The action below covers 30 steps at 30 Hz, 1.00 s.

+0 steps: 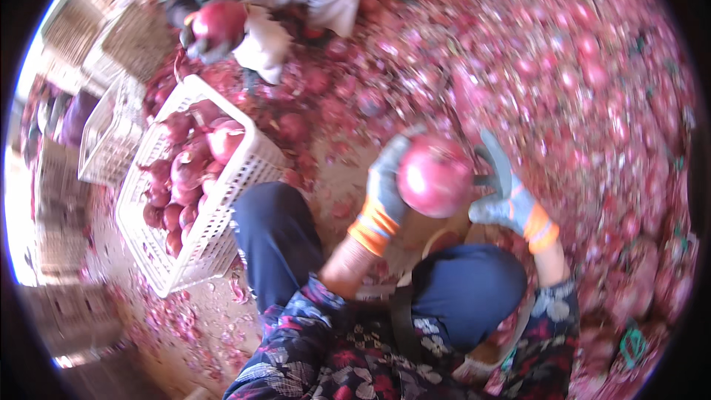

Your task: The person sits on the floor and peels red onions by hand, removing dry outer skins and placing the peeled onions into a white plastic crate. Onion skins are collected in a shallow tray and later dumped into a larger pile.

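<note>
A large red onion (436,176) rests in my left hand (389,178), which wears a grey glove with an orange cuff and grips it from the left. My right hand (502,191), gloved alike, is just right of the onion with thumb and fingers spread. A short dark shape lies between its thumb and fingers; blur hides whether that is a tool or a finger. Left of my knee (280,228) stands a white plastic crate (258,155) holding several red onions (189,169).
Opposite me a person's gloved hand (214,47) holds another red onion (219,19). Loose onions and skins (533,83) cover the floor ahead and right. At left are another white crate (114,133) and stacked crates (61,189). Green twine (632,347) lies lower right.
</note>
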Each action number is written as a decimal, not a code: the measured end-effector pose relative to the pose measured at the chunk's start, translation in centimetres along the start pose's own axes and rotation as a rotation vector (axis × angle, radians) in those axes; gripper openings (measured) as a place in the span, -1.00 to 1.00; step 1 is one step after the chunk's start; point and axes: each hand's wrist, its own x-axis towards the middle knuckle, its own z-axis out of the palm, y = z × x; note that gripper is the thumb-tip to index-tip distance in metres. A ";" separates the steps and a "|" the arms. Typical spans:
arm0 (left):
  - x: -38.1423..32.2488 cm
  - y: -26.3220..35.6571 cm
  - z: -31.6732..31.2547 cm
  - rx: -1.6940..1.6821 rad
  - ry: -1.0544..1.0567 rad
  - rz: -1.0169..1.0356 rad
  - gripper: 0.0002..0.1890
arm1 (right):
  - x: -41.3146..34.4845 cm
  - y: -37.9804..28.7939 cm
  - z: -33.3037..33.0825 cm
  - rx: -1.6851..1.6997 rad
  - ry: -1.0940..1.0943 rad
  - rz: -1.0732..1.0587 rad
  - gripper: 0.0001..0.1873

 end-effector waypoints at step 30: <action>-22.8 26.1 -35.6 1.256 0.888 0.252 -0.61 | 19.3 -12.5 28.7 0.198 -0.508 -0.103 -0.61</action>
